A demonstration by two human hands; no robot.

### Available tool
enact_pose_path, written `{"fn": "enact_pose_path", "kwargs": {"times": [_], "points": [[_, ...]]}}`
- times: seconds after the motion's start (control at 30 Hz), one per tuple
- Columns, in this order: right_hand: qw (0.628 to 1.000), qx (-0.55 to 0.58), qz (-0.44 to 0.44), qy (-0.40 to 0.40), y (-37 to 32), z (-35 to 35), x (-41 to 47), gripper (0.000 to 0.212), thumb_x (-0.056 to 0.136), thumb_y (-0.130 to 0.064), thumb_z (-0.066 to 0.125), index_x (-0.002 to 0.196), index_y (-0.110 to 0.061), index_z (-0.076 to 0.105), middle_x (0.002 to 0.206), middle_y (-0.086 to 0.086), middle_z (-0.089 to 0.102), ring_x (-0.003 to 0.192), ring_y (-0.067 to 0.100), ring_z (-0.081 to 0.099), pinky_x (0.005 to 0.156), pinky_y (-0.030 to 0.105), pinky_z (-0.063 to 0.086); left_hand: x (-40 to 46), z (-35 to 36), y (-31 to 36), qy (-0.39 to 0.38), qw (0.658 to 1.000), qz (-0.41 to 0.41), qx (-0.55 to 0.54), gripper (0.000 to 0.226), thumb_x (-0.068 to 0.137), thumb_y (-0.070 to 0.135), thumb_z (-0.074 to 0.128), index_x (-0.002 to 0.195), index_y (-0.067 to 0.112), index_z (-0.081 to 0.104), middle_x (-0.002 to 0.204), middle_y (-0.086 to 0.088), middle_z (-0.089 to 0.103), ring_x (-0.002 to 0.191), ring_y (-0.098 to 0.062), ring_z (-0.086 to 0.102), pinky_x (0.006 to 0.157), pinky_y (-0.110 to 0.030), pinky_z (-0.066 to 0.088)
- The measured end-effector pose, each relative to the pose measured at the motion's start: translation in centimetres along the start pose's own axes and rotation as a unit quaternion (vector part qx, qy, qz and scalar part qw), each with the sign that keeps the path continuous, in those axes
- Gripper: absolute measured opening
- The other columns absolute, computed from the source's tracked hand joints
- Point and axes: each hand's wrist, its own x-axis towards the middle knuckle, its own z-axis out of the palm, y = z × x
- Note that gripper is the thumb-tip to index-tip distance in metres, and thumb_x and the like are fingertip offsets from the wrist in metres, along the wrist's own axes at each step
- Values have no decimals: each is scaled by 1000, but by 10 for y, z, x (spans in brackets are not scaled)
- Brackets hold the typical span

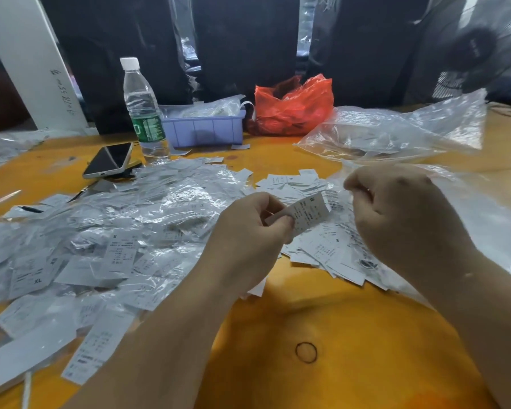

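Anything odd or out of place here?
Nothing damaged. Phone sits tilted, propped on something dark at the edge of the tag heap; a lone black ring lies on bare table, apart from the tags.

Our left hand [254, 231] is raised at the centre with its back toward us, thumb and forefinger pinching a label [310, 214] by its left edge. Our right hand [401, 214] hovers just right of it, knuckles up, fingers curled into a loose fist. Both bare forearms reach in from the near edge.
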Motion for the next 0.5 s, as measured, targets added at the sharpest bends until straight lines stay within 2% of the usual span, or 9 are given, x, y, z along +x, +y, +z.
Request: {"fn": "enact_pose_path", "kwargs": {"times": [0.07, 0.13, 0.23, 0.37, 0.43, 0.5], "points": [[990, -135, 28, -39, 5, -8, -4, 16, 89, -8, 47, 89, -9, 63, 84, 6, 59, 83, 30, 54, 69, 40, 51, -2, 5, 2, -7, 1000, -1, -5, 7, 91, 23, 62, 85, 26, 66, 80, 9, 70, 65, -5, 61, 60, -27, 52], [971, -195, 70, -119, 7, -12, -10, 12, 89, -9, 47, 85, -15, 56, 75, 2, 48, 77, 28, 52, 63, 37, 47, -4, 12, 6, -12, 1000, 3, -11, 8, 91, 23, 63, 84, 27, 66, 80, 10, 70, 65, -5, 61, 58, -26, 52], [954, -207, 86, -200, 9, -9, -22, 15, 90, -7, 48, 93, -19, 58, 74, -1, 46, 72, 25, 52, 60, 34, 45, -9, 26, 13, -24, 999, 15, -19, 10, 90, 23, 64, 82, 27, 65, 77, 10, 70, 66, -7, 64, 56, -24, 50], [956, -194, 84, -202, 16, -3, -31, 25, 89, -10, 52, 108, -24, 60, 95, 1, 58, 77, 22, 44, 68, 34, 51, -14, 39, 17, -42, 999, 31, -2, 12, 91, 25, 63, 79, 27, 64, 77, 6, 69, 72, -23, 66, 60, -41, 50], [958, -179, 84, -208, 16, -2, -32, 25, 87, -9, 53, 106, -24, 59, 99, 1, 59, 79, 22, 43, 68, 34, 50, -14, 39, 15, -42, 999, 26, 1, 12, 91, 24, 62, 80, 26, 64, 77, 5, 69, 74, -23, 66, 64, -45, 51], [960, -165, 84, -211, 14, -3, -31, 20, 85, -5, 50, 95, -22, 53, 99, 3, 57, 80, 24, 44, 67, 34, 47, -12, 36, 11, -34, 999, 14, 1, 12, 91, 23, 62, 80, 27, 64, 79, 9, 70, 74, -16, 67, 66, -40, 53]]}}
